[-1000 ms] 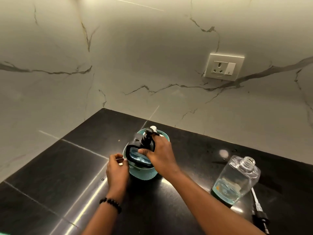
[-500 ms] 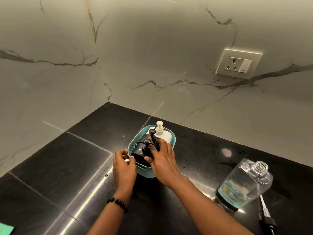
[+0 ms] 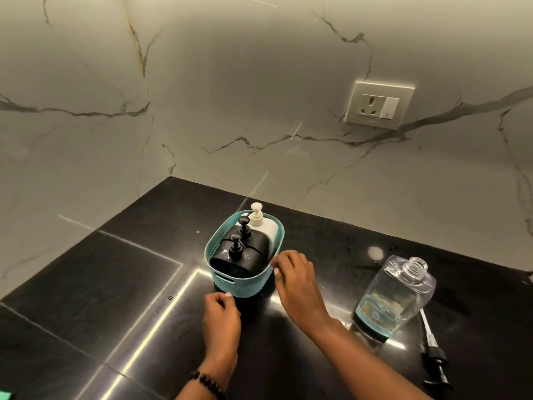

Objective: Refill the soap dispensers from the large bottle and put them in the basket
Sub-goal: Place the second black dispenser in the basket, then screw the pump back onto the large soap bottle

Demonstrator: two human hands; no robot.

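A teal basket (image 3: 227, 285) stands on the black counter. Inside it are two black soap dispensers (image 3: 245, 256) with black pumps and, behind them, a white dispenser (image 3: 266, 225) with a cream pump. My right hand (image 3: 297, 280) hovers at the basket's right side, fingers loosely bent, fingertips near the rim, holding nothing. My left hand (image 3: 220, 314) is in front of the basket, fingers curled, holding nothing. The large clear bottle (image 3: 395, 295), uncapped, stands to the right with a little blue soap at its bottom.
The large bottle's black pump (image 3: 434, 362) with its long tube lies on the counter at the bottle's right. A wall socket (image 3: 379, 106) sits on the marble wall above. The counter meets the marble walls in a corner behind the basket.
The right hand has let go of the black dispenser, which now stands in the basket, and drew back to the right. The left hand left the basket's rim and moved toward me.
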